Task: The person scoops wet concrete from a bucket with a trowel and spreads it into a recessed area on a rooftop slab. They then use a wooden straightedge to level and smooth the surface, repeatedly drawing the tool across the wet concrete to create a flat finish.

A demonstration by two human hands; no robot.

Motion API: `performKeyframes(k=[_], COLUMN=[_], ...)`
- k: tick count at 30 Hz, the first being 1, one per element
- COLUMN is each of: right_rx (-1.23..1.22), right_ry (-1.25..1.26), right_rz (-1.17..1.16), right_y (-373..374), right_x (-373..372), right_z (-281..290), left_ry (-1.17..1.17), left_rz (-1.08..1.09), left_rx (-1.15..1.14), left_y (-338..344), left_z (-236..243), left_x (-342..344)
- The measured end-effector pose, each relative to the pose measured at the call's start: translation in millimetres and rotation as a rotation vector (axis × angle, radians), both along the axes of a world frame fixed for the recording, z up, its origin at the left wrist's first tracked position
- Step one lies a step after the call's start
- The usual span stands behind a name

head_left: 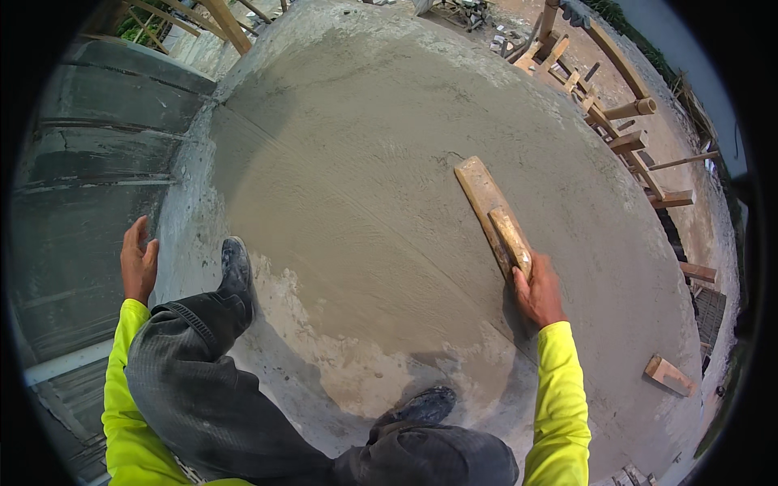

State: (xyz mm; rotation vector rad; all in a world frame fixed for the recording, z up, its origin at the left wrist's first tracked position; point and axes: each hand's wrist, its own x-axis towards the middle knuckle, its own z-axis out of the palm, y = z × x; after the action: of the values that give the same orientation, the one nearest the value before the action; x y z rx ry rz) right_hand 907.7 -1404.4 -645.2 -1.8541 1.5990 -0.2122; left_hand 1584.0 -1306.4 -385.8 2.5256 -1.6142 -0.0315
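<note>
My right hand (540,290) is wrapped round the handle of a long wooden float (481,190). The float's board rests on wet grey mortar (365,162) spread over a broad slab, its far end pointing up and to the left. Out to the left, my left hand (139,259) holds nothing; its fingers are apart and slightly bent, close to the dark panelled wall. Fine ridges and a thin straight line run across the mortar surface. Nearer my feet the mortar gives way to rougher, paler concrete (300,397).
My boots (236,271) stand on the concrete at the mortar's near edge. A dark panelled wall (97,211) borders the left side. A short wooden block (669,375) lies at the right. Timber framing (620,121) lines the slab's right edge, above lower ground.
</note>
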Motion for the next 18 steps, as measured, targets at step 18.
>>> performKeyframes(k=[18], right_rx=[0.021], right_ry=[-0.128], right_rz=[0.323], right_y=[-78.1], right_x=[153.2], right_z=[-2.3], left_ry=[0.563], left_rz=[0.525], left_rx=[-0.047], left_y=[106.5], left_z=[-27.8], left_x=[12.3])
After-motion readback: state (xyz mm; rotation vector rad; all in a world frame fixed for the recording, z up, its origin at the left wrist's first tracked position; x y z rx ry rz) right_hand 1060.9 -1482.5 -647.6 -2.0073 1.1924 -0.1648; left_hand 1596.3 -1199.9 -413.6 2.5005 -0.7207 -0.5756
